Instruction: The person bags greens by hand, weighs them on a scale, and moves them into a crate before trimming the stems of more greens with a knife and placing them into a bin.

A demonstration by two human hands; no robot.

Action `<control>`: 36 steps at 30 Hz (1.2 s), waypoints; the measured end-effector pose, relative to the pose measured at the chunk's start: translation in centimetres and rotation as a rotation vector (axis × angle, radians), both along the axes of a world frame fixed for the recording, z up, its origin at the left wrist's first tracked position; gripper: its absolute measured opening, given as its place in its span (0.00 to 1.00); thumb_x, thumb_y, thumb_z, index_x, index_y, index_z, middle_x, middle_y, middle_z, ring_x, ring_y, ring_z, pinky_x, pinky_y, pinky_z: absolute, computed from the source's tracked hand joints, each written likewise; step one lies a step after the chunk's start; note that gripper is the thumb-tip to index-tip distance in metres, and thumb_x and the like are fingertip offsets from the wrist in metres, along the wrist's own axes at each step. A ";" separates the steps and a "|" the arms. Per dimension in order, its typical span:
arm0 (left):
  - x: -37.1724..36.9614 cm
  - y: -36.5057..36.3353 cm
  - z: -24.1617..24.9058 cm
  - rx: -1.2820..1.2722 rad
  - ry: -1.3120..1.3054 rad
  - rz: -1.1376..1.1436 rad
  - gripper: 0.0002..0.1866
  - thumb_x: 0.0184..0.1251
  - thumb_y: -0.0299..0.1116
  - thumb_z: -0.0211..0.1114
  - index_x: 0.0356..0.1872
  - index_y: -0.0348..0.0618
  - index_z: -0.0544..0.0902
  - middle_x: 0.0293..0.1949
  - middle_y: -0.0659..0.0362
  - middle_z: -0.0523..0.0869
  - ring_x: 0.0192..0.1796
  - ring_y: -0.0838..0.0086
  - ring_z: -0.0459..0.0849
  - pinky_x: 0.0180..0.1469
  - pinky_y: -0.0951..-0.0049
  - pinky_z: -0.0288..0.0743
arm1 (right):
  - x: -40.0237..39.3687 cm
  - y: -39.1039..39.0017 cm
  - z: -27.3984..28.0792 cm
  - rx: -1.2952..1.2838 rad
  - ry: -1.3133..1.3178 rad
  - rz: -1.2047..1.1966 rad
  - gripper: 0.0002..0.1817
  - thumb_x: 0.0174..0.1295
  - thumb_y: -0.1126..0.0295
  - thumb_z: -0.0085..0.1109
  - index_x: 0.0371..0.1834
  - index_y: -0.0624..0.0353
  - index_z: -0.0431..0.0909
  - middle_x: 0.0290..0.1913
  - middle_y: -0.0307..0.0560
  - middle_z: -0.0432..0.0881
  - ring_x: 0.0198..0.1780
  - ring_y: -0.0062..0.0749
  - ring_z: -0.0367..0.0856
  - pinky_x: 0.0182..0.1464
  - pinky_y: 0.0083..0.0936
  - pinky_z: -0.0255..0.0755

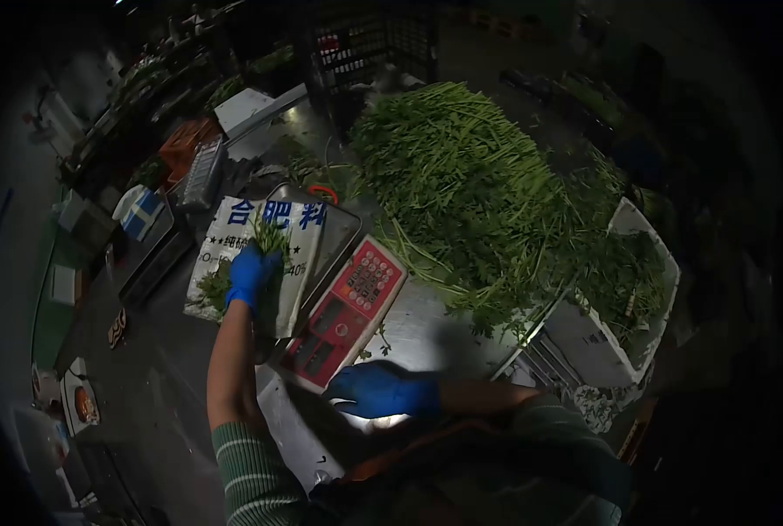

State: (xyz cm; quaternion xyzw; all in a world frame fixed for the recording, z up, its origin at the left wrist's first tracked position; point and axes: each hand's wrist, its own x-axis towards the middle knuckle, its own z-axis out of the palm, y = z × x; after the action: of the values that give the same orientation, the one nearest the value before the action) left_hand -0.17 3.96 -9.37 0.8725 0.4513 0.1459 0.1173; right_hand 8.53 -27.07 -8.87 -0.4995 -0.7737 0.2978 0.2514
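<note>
My left hand [249, 275], in a blue glove, is closed round a small bunch of leafy greens [271, 235] over a white printed sack [306, 241]. The sack lies folded on the metal pan of a red and white scale [341, 311]. Leaves of the bunch show on both sides of the hand. My right hand [374, 391], also gloved in blue, is beside the lower end of the scale, palm down with fingers pointing left; nothing shows in it. A large heap of long-stemmed greens [462, 175] lies right of the scale.
A white foam box [615, 337] with greens in it stands at the right. Behind are an orange crate [187, 147], a stack of clear trays [203, 175] and a black crate [370, 53]. A dark tray [156, 254] is on the left.
</note>
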 end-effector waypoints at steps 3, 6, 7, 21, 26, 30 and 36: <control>1.9 -3.7 0.8 0.133 0.153 0.035 0.26 0.47 0.46 0.64 0.41 0.35 0.74 0.35 0.43 0.79 0.37 0.52 0.78 0.39 0.56 0.72 | 4.9 -2.8 -0.6 0.003 -0.106 -0.086 0.15 0.57 0.59 0.48 0.45 0.51 0.75 0.40 0.45 0.77 0.41 0.41 0.75 0.42 0.35 0.69; 1.6 -5.5 4.1 -0.096 0.074 -0.207 0.28 0.45 0.46 0.65 0.44 0.34 0.74 0.37 0.43 0.79 0.39 0.53 0.79 0.40 0.58 0.72 | 11.0 -6.0 -0.5 0.006 -0.053 -0.320 0.11 0.56 0.61 0.51 0.38 0.52 0.78 0.37 0.44 0.78 0.38 0.40 0.76 0.40 0.33 0.70; 1.3 -5.2 4.6 -0.188 0.005 -0.225 0.30 0.44 0.46 0.66 0.47 0.35 0.73 0.38 0.43 0.79 0.41 0.54 0.79 0.41 0.61 0.72 | 13.4 -6.7 0.5 0.005 -0.036 -0.361 0.10 0.55 0.62 0.52 0.36 0.52 0.79 0.35 0.44 0.79 0.38 0.39 0.76 0.39 0.32 0.71; 21.5 -16.6 13.5 -0.053 0.142 -0.334 0.32 0.48 0.42 0.66 0.56 0.43 0.68 0.53 0.48 0.71 0.53 0.54 0.72 0.54 0.65 0.67 | 49.8 13.5 6.6 0.607 -0.878 -0.405 0.38 0.44 0.66 0.62 0.62 0.52 0.56 0.58 0.50 0.62 0.60 0.46 0.60 0.56 0.42 0.60; 27.1 -17.5 14.3 0.020 0.110 -0.411 0.33 0.49 0.44 0.65 0.57 0.42 0.66 0.55 0.48 0.70 0.56 0.55 0.69 0.56 0.64 0.65 | 53.8 20.3 9.0 -0.058 -1.154 -0.213 0.60 0.29 0.56 0.73 0.67 0.50 0.42 0.67 0.50 0.49 0.68 0.48 0.45 0.63 0.47 0.49; 32.2 -15.1 14.0 0.044 0.029 -0.383 0.36 0.49 0.45 0.64 0.59 0.41 0.62 0.58 0.48 0.66 0.59 0.56 0.66 0.59 0.64 0.62 | 56.4 23.0 8.3 -0.282 -0.838 -0.135 0.68 0.21 0.54 0.77 0.68 0.51 0.38 0.65 0.52 0.53 0.63 0.48 0.58 0.59 0.39 0.59; 45.8 -7.9 9.2 0.385 0.066 -0.452 0.49 0.39 0.56 0.67 0.61 0.38 0.58 0.59 0.46 0.63 0.61 0.56 0.63 0.59 0.64 0.61 | 55.1 19.4 8.1 -0.037 -0.847 -0.193 0.30 0.32 0.61 0.65 0.44 0.58 0.71 0.37 0.53 0.78 0.40 0.45 0.77 0.42 0.36 0.71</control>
State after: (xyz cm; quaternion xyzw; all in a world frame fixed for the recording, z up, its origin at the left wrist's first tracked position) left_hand 45.63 -3.98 -0.14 0.9613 0.2132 0.1705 -0.0355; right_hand 63.68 -7.68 -0.75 -0.6520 -0.7529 0.0556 -0.0704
